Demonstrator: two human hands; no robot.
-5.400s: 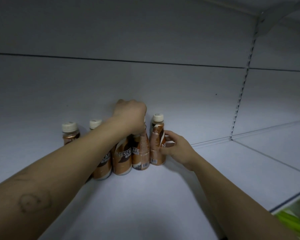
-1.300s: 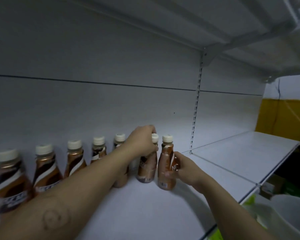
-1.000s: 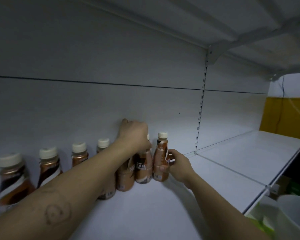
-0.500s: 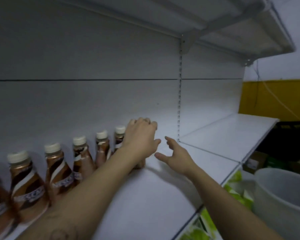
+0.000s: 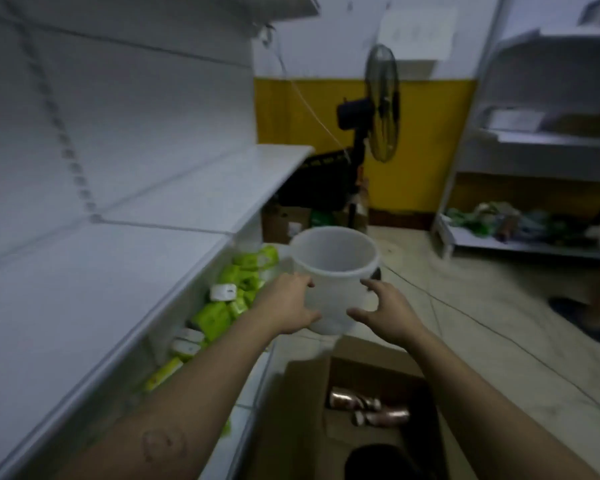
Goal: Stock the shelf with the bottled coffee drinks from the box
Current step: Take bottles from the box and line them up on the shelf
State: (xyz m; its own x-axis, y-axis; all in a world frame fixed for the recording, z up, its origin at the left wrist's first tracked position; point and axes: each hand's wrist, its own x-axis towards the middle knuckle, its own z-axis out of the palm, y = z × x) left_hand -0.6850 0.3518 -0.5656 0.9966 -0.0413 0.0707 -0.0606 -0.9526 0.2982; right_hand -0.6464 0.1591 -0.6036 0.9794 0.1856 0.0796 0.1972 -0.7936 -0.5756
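Both hands reach forward, empty — the left hand (image 5: 289, 304) and the right hand (image 5: 388, 312), fingers spread, in front of a white bucket (image 5: 334, 271); contact with it cannot be told. Below, the open box (image 5: 371, 403) on the floor holds a few bottles (image 5: 369, 408) lying on their sides. The white shelf (image 5: 84, 278) runs along the left — green packs (image 5: 222, 306) beneath it.

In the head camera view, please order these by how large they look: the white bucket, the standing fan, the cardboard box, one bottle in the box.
1. cardboard box, partly cut off by the frame's lower edge
2. white bucket
3. standing fan, farther away, so its real size is unsure
4. bottle
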